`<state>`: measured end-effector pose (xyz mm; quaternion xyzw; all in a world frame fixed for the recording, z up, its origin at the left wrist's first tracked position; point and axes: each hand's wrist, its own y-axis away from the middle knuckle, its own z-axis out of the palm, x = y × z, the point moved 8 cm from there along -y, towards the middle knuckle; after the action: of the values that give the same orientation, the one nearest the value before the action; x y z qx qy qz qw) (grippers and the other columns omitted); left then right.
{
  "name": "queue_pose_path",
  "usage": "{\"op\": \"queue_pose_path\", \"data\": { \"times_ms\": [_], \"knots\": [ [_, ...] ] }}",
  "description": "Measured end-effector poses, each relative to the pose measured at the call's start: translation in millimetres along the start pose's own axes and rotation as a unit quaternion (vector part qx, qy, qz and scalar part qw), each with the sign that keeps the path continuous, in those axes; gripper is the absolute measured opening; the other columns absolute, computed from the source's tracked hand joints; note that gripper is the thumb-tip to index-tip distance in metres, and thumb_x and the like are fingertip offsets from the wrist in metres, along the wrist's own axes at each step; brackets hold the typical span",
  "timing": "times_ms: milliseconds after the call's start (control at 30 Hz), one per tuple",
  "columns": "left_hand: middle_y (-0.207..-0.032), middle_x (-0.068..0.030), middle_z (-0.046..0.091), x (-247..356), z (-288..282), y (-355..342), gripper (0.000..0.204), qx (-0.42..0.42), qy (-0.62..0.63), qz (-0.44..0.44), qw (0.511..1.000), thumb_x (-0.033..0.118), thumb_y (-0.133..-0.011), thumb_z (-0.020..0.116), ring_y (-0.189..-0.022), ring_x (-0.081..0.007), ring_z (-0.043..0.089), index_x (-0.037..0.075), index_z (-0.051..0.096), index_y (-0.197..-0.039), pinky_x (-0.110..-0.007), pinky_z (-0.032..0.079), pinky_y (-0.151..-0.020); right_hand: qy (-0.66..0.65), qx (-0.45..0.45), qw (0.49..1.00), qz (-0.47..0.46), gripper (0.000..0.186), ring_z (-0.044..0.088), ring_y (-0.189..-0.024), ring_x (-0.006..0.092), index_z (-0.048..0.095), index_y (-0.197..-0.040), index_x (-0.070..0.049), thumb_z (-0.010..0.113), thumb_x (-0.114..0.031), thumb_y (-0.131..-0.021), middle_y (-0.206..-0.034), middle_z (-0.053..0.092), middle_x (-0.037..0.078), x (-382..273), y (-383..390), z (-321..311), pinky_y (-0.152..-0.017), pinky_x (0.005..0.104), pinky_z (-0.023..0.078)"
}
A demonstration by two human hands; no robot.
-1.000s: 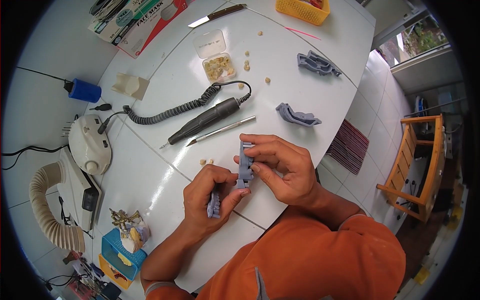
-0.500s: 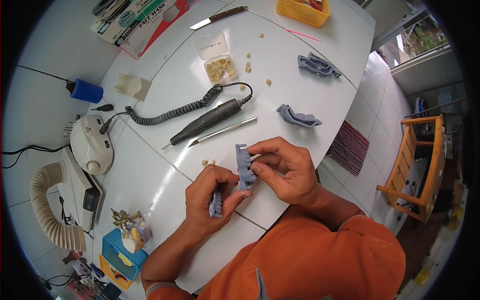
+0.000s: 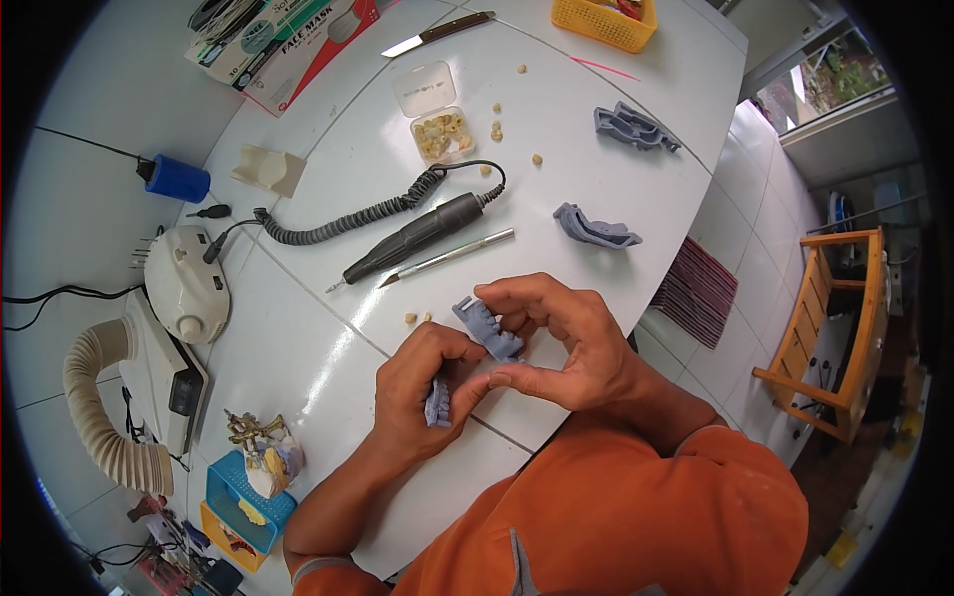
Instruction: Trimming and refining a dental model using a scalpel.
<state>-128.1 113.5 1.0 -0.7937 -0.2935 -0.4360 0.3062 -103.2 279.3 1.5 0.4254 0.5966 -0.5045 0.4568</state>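
A blue-grey dental model is held tilted between my hands, above the white table. My left hand is closed, with a second blue-grey toothed piece in it and its fingertips at the first model. My right hand curves round the first model, index finger at its upper end, thumb low by my left thumb. Beyond them lie a silver craft knife, a black rotary handpiece with coiled cord, small tooth-like pieces, and two grey moulded parts.
Left: white motor unit, dust extractor with hose, blue basket, brass articulator. Behind: lidded pill box, brown-handled knife, mask boxes, yellow basket. Right: floor beyond the table's edge, wooden rack.
The held model has tilted from upright to slanting, its top toward the left. My right thumb has moved down toward my left thumb, and its index finger has risen over the model.
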Motion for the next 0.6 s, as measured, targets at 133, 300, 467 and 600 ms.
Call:
{"op": "queue_pose_path", "data": {
  "times_ms": [133,300,467,600],
  "knots": [
    [-0.099,-0.0097,0.065,-9,-6,4,0.032,0.064,0.049,-0.080,0.994,0.006,-0.088,0.090,-0.073,-0.0161,0.062,0.001,0.066,-0.109,-0.029,0.049,-0.062,-0.031,-0.016,0.999,0.026,0.068,0.076,-0.086,0.0216,0.053,-0.152,0.001,0.082,-0.007,-0.090,-0.107,0.078,0.016,5,2,-2,-0.079,0.0330,0.061],
    [-0.102,-0.0098,0.065,-4,-11,-1,0.038,0.107,0.083,-0.078,0.988,-0.001,-0.090,0.086,-0.076,-0.0139,0.061,0.000,0.069,-0.124,-0.027,0.049,-0.063,-0.043,-0.040,0.998,0.028,0.068,0.075,-0.092,0.0212,0.051,-0.153,0.002,0.081,-0.009,-0.093,-0.108,0.078,0.018,1,1,-1,-0.081,0.0326,0.059],
    [-0.105,-0.0111,0.069,-5,-9,0,0.035,0.071,0.031,-0.047,0.996,-0.003,-0.091,0.084,-0.078,-0.0143,0.063,0.000,0.071,-0.124,-0.028,0.051,-0.067,-0.052,-0.048,0.996,0.048,0.068,0.074,-0.097,0.0197,0.051,-0.153,0.002,0.083,-0.013,-0.095,-0.111,0.078,0.017,4,2,0,-0.082,0.0324,0.057],
    [-0.105,-0.0110,0.070,-7,-9,1,0.032,0.080,0.042,-0.065,0.994,-0.003,-0.092,0.083,-0.079,-0.0149,0.065,0.000,0.071,-0.122,-0.028,0.052,-0.069,-0.052,-0.048,0.997,0.040,0.068,0.074,-0.096,0.0195,0.052,-0.152,0.002,0.084,-0.016,-0.095,-0.112,0.078,0.018,3,2,1,-0.081,0.0319,0.057]
  ]
}}
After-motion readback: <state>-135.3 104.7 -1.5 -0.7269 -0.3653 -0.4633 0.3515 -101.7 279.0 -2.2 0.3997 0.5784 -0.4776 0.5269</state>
